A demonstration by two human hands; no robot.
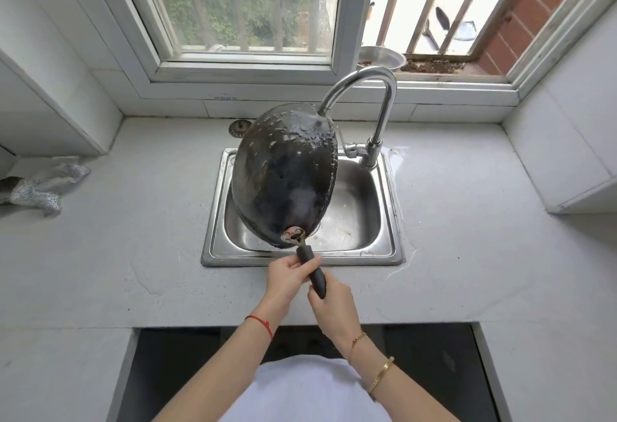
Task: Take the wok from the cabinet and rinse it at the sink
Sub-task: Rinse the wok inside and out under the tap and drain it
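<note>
Head view: wok (283, 174) is held tilted on edge over the steel sink (387, 248), dark rounded underside up and beaded with water, far rim under the faucet (374, 87) spout. Its black handle (314, 271) is gripped by both hands: left hand (287, 276) wrapped nearer the pan, right hand (334, 301) curled round the end. A crumpled rag (43, 184) lies on the pale speckled counter (133, 238), well left. A round strainer (239, 127) sits behind the sink. A metal bowl (380, 57) stands on the barred window sill.
</note>
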